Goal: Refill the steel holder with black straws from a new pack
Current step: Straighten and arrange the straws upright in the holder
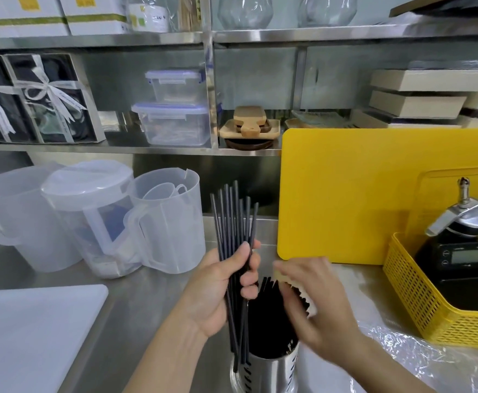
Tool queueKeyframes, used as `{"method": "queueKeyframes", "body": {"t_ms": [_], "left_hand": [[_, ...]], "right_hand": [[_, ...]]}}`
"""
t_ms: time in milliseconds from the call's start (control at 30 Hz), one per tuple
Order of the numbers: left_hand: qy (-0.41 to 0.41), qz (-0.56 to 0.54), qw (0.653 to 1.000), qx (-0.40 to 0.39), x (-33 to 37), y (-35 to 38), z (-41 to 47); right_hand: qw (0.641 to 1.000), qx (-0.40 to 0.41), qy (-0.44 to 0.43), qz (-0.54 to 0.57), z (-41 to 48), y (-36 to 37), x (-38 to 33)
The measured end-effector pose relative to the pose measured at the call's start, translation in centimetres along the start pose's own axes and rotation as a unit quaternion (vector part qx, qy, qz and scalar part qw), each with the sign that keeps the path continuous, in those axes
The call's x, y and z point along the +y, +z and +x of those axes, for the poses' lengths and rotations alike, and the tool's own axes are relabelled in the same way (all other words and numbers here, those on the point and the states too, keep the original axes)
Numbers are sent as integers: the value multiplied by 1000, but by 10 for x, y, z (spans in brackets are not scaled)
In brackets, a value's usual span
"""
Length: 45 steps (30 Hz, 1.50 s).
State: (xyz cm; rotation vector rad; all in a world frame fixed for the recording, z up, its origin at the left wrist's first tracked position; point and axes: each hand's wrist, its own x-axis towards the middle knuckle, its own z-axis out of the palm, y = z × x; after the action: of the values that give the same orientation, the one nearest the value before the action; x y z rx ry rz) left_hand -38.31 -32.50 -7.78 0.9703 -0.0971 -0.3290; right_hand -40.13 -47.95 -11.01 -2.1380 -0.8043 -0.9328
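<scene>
My left hand [220, 290] grips a bunch of black straws [233, 219] upright, their tops fanning above my fingers and their lower ends hanging just left of the steel holder [271, 370]. The holder stands at the bottom centre of the steel counter, full of black straws [266, 313]. My right hand [314, 302] is blurred over the holder's right side, fingers laid against the straw tips there; whether it grips any I cannot tell. The clear plastic pack wrapper [419, 361] lies crumpled on the counter at the lower right.
Three translucent plastic jugs [90, 219] stand to the left. A white cutting board [31, 333] lies at the lower left. A yellow board [354, 194] leans against the back, and a yellow basket [413, 296] holding a black scale sits at the right. Shelves above hold containers.
</scene>
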Motion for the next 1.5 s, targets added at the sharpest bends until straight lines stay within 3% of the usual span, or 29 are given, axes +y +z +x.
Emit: {"method": "queueKeyframes", "body": {"t_ms": [33,100,133,467,600,733,800,1333,1500], "left_hand": [[4,23,1000,-7,-1,1,-2],[3,69,997,-20,-5,4,-5],[0,88,996,-26,-7,6,-6],[-17,137,989,-51,-11,20,-16],[-27,132,988,-71,-11,19,-17],[-36,138,987,-72,-15,15,-15],[-36,145,986,-74,-18,12,-15],[-65,97,985,-128,-23,2,-14],[-74,104,982,-140,-22,1,-14]], "right_hand": [[994,27,85,60,7,-2,0],[936,51,263,229,23,-6,1],[909,42,304,282,31,-8,-1],[797,47,399,451,45,-15,-16],[789,64,401,461,47,-19,-21],[819,95,389,411,48,-21,-14],[816,98,392,413,48,-22,-12],[839,65,361,403,56,-30,-11],[829,27,377,412,64,-36,-4]]}}
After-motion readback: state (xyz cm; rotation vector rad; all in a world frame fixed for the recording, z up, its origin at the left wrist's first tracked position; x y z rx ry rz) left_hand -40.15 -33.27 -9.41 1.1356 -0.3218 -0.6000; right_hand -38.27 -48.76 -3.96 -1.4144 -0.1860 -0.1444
